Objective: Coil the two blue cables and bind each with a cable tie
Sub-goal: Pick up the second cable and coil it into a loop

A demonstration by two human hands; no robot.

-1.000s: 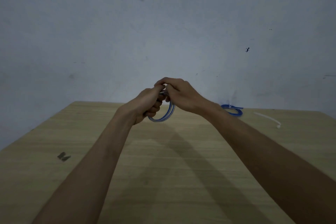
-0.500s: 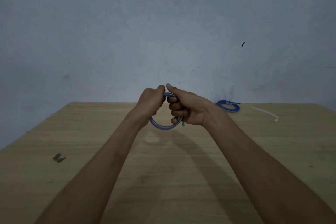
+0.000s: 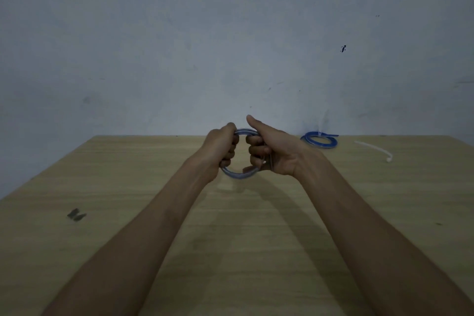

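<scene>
Both my hands hold a small coil of blue cable (image 3: 237, 174) upright above the wooden table (image 3: 128, 187). My left hand (image 3: 220, 149) grips the coil's left side, its fingers curled round the strands. On the coil's right side my right hand (image 3: 269, 151) has its fingers curled through the ring and its thumb sticking up. A second blue cable coil (image 3: 319, 140) lies flat at the table's far edge, right of my hands, with a white tie standing up from it. A loose white cable tie (image 3: 374, 149) lies further right.
A grey wall rises straight behind the table's far edge. A small dark mark (image 3: 76, 214) sits on the table's left part. Bare wood stretches between my forearms and toward the near edge.
My right hand turned from lying over the left hand to gripping the coil's right side, thumb now raised. The coil has widened into an open ring between the hands.
</scene>
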